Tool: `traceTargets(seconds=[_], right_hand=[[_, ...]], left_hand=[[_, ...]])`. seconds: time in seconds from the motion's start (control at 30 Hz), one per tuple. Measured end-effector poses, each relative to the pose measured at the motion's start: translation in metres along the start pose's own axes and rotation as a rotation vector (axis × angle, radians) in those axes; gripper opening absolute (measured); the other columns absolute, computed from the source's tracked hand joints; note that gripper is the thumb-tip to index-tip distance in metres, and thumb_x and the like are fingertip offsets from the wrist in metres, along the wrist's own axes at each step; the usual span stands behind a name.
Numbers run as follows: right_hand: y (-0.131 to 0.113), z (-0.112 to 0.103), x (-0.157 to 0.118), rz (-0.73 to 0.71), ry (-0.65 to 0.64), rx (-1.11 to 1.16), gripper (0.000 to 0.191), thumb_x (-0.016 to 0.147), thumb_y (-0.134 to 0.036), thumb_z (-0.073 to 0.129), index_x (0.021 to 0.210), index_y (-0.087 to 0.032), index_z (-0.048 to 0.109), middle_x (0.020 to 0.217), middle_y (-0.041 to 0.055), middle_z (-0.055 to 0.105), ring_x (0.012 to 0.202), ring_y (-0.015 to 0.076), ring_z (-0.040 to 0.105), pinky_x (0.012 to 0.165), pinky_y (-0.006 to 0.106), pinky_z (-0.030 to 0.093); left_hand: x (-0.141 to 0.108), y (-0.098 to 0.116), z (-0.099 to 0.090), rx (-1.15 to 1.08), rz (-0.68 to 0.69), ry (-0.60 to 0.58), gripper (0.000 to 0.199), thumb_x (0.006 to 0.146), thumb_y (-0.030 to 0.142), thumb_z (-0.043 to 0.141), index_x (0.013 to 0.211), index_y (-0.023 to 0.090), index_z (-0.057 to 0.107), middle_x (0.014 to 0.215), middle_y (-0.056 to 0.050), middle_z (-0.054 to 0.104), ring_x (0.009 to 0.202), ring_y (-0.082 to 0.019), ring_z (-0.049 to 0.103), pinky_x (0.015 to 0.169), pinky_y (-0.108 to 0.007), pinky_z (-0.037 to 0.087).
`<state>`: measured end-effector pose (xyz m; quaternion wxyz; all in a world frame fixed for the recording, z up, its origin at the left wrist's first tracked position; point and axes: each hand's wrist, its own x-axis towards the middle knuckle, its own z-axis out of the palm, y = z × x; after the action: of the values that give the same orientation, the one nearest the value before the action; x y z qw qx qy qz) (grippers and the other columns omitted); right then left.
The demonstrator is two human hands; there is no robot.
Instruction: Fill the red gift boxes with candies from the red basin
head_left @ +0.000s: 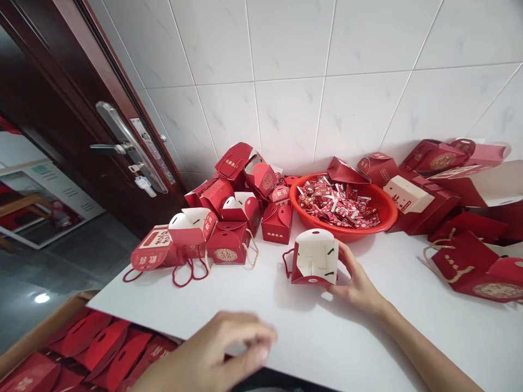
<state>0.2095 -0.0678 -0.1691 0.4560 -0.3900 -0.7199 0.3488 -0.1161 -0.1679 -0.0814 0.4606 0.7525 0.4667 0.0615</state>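
My right hand grips the right side of a small red gift box, fingers behind it and thumb at its lower edge. Its top flaps are apart and its white inside faces me, with nothing visible in it. A dark red cord handle hangs at its left. My left hand, slightly blurred, hovers by the table's front edge with fingers loosely curled and nothing visible between them. Behind the held box, an orange-red basin holds many red-wrapped sweets.
Several red gift boxes cluster at the back left of the white table. More boxes are piled at the right. Below the left edge, a container holds red boxes. A dark door stands left; a tiled wall rises behind.
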Motion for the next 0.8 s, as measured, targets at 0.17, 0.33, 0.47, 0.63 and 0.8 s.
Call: traceTargets(seconds=[0.17, 0.33, 0.47, 0.63, 0.8], right_hand=[[0.001, -0.002, 0.001, -0.04, 0.042, -0.033, 0.081, 0.082, -0.036, 0.082, 0.15, -0.031, 0.039, 0.151, 0.0137, 0.052, 0.137, 0.035, 0.053, 0.111, 0.051, 0.047], [0.006, -0.009, 0.0, -0.129, 0.059, -0.133, 0.085, 0.083, -0.038, 0.08, 0.154, -0.03, 0.033, 0.154, 0.0163, 0.048, 0.136, 0.038, 0.054, 0.111, 0.056, 0.047], [0.011, -0.011, -0.001, -0.127, 0.091, -0.169, 0.086, 0.083, -0.038, 0.08, 0.154, -0.032, 0.033, 0.153, 0.0154, 0.049, 0.135, 0.0379, 0.055, 0.11, 0.055, 0.049], [0.008, -0.01, -0.001, -0.091, 0.115, -0.174, 0.084, 0.083, -0.039, 0.081, 0.153, -0.031, 0.034, 0.151, 0.0145, 0.052, 0.132, 0.0367, 0.057, 0.108, 0.05, 0.051], [0.004, -0.007, -0.002, -0.125, 0.161, -0.157, 0.088, 0.08, -0.04, 0.083, 0.153, -0.034, 0.034, 0.148, 0.0118, 0.056, 0.128, 0.0364, 0.061, 0.103, 0.045, 0.054]], left_hand=[[0.078, 0.034, -0.033, 0.146, 0.338, 0.416, 0.039, 0.103, 0.044, 0.048, 0.127, 0.025, 0.072, 0.118, -0.009, 0.067, 0.108, -0.023, 0.065, 0.101, -0.034, 0.05], [0.14, 0.041, -0.041, 0.118, 0.471, 0.459, 0.034, 0.099, 0.041, 0.056, 0.123, 0.026, 0.075, 0.138, -0.011, 0.057, 0.118, -0.025, 0.063, 0.104, -0.038, 0.053], [0.15, 0.043, -0.044, 0.099, 0.443, 0.451, 0.048, 0.089, 0.043, 0.071, 0.134, 0.026, 0.068, 0.143, -0.01, 0.055, 0.125, -0.028, 0.061, 0.109, -0.041, 0.051], [0.153, 0.031, -0.052, -0.074, 0.497, 0.436, 0.051, 0.084, 0.022, 0.067, 0.135, 0.023, 0.063, 0.135, -0.011, 0.062, 0.113, -0.024, 0.068, 0.1, -0.036, 0.056], [0.168, 0.004, -0.048, -0.595, 0.511, 0.326, 0.044, 0.088, 0.038, 0.068, 0.128, 0.02, 0.063, 0.132, -0.012, 0.068, 0.115, -0.026, 0.068, 0.1, -0.038, 0.056]])
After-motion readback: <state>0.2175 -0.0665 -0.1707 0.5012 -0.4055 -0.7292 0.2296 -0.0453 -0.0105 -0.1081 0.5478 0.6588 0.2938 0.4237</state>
